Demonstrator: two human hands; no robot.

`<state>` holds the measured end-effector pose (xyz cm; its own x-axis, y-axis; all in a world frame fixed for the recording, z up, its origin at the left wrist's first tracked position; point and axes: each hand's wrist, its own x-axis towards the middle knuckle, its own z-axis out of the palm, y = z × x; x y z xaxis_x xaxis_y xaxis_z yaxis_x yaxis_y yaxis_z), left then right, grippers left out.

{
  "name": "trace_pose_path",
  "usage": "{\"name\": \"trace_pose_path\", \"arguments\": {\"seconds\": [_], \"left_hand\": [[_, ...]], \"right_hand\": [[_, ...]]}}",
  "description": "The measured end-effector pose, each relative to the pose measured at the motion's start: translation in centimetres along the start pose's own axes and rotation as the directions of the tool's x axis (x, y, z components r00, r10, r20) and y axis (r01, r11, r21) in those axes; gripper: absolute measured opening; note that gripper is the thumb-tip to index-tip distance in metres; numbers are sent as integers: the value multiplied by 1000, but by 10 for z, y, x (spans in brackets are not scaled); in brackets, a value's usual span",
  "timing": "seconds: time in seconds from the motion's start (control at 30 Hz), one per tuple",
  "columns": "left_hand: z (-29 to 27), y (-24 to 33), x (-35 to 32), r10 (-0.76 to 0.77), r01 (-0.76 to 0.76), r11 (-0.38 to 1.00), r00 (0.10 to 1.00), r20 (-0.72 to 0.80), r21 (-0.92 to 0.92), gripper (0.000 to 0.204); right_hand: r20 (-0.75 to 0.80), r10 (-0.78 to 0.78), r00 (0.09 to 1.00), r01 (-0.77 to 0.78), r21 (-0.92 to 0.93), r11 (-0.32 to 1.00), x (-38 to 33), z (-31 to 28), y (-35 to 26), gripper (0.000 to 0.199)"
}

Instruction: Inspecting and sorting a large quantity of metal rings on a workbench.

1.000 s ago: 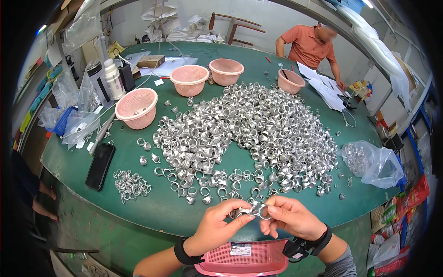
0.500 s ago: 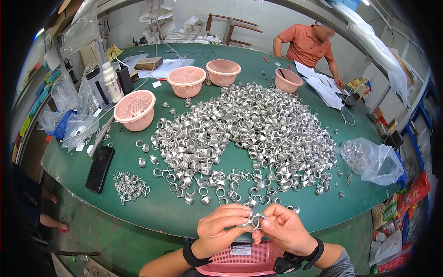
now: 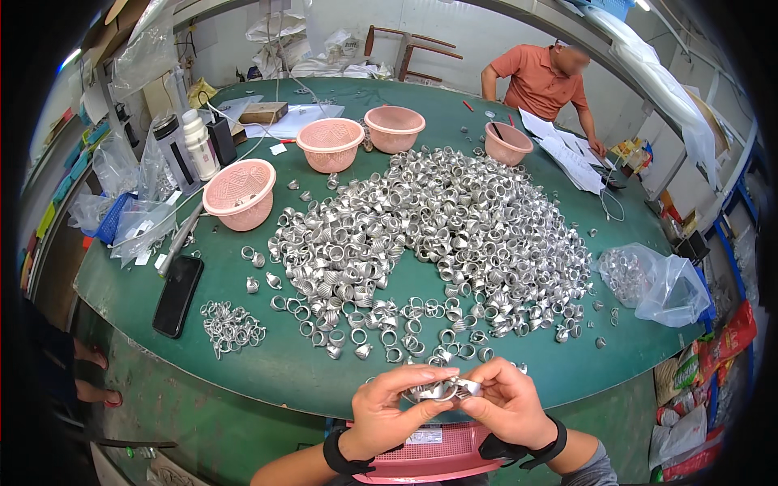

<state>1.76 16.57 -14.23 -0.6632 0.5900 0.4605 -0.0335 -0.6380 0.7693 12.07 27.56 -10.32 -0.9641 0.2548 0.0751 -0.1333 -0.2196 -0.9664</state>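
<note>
At the near edge of the table I have both hands together. My left hand point(image 3: 379, 411) is closed with finger and thumb around silver metal rings point(image 3: 431, 392); how many it holds I cannot make out. A shiny silver ring point(image 3: 468, 387) is pinched in my right hand point(image 3: 512, 409), right against those in the left. Just beyond my fingers spreads a large heap of silver rings point(image 3: 486, 235), many with ridged bands. Below my hands is a pink plastic basket point(image 3: 433, 462), partly hidden by my wrists.
A small pile of thin rings point(image 3: 232, 326) lies left, beside a black phone point(image 3: 177, 296). Pink bowls point(image 3: 241, 215) stand beyond. A clear plastic bag point(image 3: 668, 292) of rings is at right. Across the green table point(image 3: 324, 389) a person point(image 3: 541, 81) sits by papers.
My hands have turned the rings between them, and the ring shapes now lie flatter and closer together. My left fingers have stretched further over the rings. The view has shifted slightly.
</note>
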Motion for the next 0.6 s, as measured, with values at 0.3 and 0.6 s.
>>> {"name": "trace_pose_path", "arguments": {"seconds": [0.3,0.6], "left_hand": [[3,1,0,160,-161,916,987,32,368,21],[11,1,0,-211,176,964,963,-168,-201,18]], "right_hand": [[-140,-146,979,134,-92,987,-4,8,10,17],[34,184,982,-167,602,780,5,7,4,11]]}}
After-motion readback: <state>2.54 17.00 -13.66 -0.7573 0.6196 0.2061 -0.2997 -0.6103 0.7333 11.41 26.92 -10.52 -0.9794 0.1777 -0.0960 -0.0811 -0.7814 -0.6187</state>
